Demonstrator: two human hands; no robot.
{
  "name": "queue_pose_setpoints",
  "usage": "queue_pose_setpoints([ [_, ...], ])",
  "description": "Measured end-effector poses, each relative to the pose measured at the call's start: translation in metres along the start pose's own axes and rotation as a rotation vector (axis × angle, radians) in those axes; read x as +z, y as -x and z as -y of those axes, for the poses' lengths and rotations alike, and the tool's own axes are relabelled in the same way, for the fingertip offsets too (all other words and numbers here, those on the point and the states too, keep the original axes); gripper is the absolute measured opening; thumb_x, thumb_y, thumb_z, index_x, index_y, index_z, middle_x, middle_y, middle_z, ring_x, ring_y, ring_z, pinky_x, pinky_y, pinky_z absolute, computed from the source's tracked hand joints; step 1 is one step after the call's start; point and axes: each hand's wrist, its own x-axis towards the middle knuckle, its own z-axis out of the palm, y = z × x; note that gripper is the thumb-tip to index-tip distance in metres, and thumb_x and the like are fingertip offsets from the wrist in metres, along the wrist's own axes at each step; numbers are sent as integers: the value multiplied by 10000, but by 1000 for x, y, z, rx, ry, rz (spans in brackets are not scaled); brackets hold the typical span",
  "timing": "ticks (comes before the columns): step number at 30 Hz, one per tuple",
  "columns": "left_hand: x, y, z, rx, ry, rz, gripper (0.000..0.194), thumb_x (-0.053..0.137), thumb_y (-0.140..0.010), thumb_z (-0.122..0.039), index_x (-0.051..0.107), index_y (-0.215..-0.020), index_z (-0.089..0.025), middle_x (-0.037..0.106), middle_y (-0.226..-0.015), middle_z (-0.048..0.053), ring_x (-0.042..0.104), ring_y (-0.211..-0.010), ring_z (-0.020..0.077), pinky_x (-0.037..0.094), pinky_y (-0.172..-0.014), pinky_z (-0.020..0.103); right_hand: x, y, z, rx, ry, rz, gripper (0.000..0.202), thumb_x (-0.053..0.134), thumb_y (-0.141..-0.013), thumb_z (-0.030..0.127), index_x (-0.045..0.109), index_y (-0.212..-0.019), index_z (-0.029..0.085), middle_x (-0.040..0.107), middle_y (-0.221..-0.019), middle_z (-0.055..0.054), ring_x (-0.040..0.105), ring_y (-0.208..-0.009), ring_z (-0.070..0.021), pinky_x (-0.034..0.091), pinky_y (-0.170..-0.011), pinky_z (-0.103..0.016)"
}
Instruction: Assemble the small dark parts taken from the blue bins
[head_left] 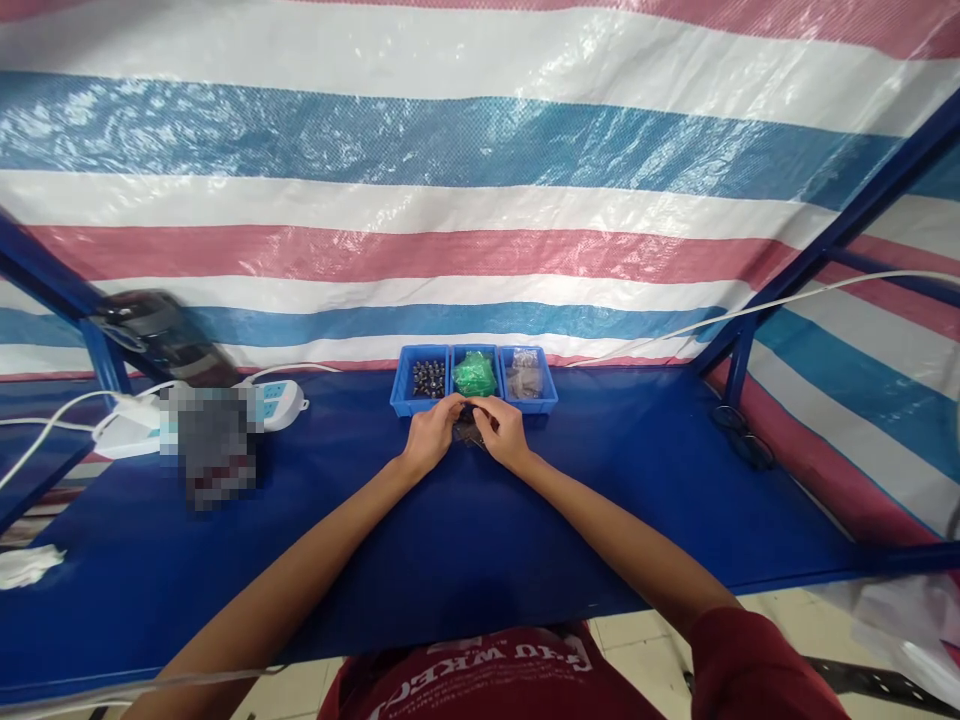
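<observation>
My left hand (pixel 433 436) and my right hand (pixel 505 432) meet at the middle of the blue table, just in front of three small blue bins. The fingertips of both are closed and pressed together; what they pinch is too small and hidden to make out. Under and between the hands lies a dark brownish heap (pixel 470 434), partly covered by the fingers. Behind my left hand, the left bin (pixel 403 405) holds several small dark metal parts (pixel 429 378). A green plastic bag (pixel 475 373) fills the middle bin. Clear bags (pixel 525 377) sit in the right bin (pixel 549 398).
At left, a white power strip (pixel 283 405) with cables lies beside a blurred-out dark object (pixel 217 445) and a tilted dark bottle (pixel 169 335). Eyeglasses (pixel 744 437) rest at right. White tissue (pixel 30 566) is at the left edge. Striped sheeting (pixel 480 140) hangs behind.
</observation>
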Motion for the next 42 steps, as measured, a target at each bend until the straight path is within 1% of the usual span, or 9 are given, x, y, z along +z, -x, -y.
queue_pose_setpoints([
  [4, -2, 1, 0, -21, 38, 39, 283, 339, -954, -323, 524, -1122, -189, 678, -837, 22, 655, -726, 132, 490, -630, 206, -1, 2, -2, 22, 10, 2, 284, 437, -903, 296, 659, -1026, 169, 623, -771, -67, 526, -581, -138, 450, -566, -267],
  [9, -6, 1, -4, -64, 74, 65, 289, 330, -956, -337, 508, -1130, -190, 663, -810, 12, 645, -709, 128, 493, -637, 215, 2, 3, -4, -17, 14, 6, 284, 454, -897, 309, 668, -1018, 165, 610, -744, -62, 516, -568, -132, 450, -553, -262],
  [17, -7, 0, -3, -16, 122, 75, 279, 329, -954, -319, 501, -1131, -187, 653, -795, 15, 636, -681, 126, 491, -632, 222, 7, 1, -6, -63, 18, -4, 267, 480, -883, 305, 662, -1007, 154, 602, -710, -47, 521, -584, -133, 446, -572, -255],
  [27, -2, 1, -1, -35, 134, 48, 269, 365, -950, -343, 510, -1101, -174, 656, -860, 29, 637, -718, 119, 471, -639, 207, 0, 0, -5, 34, -9, 75, 249, 479, -872, 344, 616, -965, 158, 575, -677, -14, 502, -568, -119, 432, -589, -235],
  [29, -2, 1, -2, -49, 146, 29, 271, 387, -944, -354, 504, -1106, -172, 652, -866, 28, 637, -722, 120, 475, -647, 209, 1, 0, -4, 42, -11, 63, 247, 480, -871, 348, 611, -962, 159, 563, -665, -6, 496, -560, -115, 428, -580, -229],
  [33, -6, -2, -4, -67, 160, 22, 253, 443, -929, -338, 513, -1112, -179, 641, -840, 12, 619, -673, 102, 472, -642, 203, 1, 0, -1, 51, -19, -21, 257, 486, -871, 353, 610, -961, 147, 550, -644, 5, 488, -535, -109, 424, -560, -223],
  [36, -9, -4, -6, -21, 153, 26, 201, 464, -924, -304, 564, -1051, -185, 649, -912, 29, 624, -762, 113, 480, -707, 215, 1, -1, 2, 67, -31, -61, 256, 483, -877, 344, 618, -969, 148, 587, -669, -8, 516, -551, -115, 434, -569, -225],
  [38, -10, -5, -6, 15, 154, 22, 190, 476, -920, -289, 579, -1039, -183, 652, -931, 38, 624, -809, 123, 485, -736, 222, 1, -1, 3, 72, -35, -62, 254, 476, -881, 333, 625, -977, 151, 624, -724, -27, 544, -587, -123, 451, -598, -232],
  [42, -12, -6, -8, 53, 161, -16, 166, 490, -913, -257, 597, -1014, -179, 655, -893, 34, 622, -787, 121, 491, -724, 222, 1, -1, 3, 92, -19, -45, 260, 479, -878, 337, 636, -985, 159, 652, -768, -41, 568, -616, -132, 470, -627, -242],
])
